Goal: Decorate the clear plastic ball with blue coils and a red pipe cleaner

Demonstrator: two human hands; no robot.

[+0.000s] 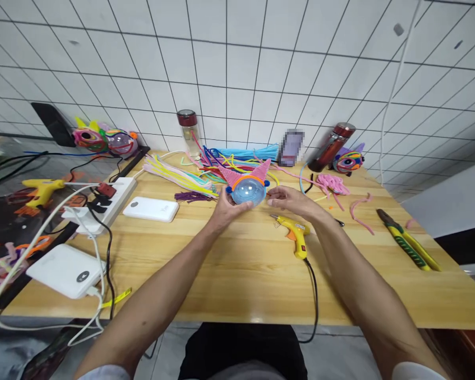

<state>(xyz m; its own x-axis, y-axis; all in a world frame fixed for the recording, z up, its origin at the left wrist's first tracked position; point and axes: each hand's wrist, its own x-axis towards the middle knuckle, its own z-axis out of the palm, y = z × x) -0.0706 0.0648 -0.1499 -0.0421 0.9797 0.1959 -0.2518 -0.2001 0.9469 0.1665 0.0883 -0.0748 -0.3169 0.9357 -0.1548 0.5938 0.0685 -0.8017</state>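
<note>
My left hand (224, 210) is closed around the lower left of a clear plastic ball (248, 192). Two pink pipe-cleaner ears (258, 171) stand on top of it, an orange band runs across its upper front, and a small dark blue pom-pom sits at each side. Just right of the ball is my right hand (288, 200), its fingers loosely bent and apart, with nothing visible in them. Below that hand lies a yellow hot glue gun (298, 237), nozzle toward the upper left and black cord trailing over the table's front edge.
Bundles of coloured pipe cleaners (182, 177) lie behind the ball. Pliers (407, 240) rest at right. A power strip (116, 203), power banks (65, 271) and cables crowd the left. Bottles (332, 146), a propped phone (291, 148) and decorated balls (348, 160) stand along the tiled wall.
</note>
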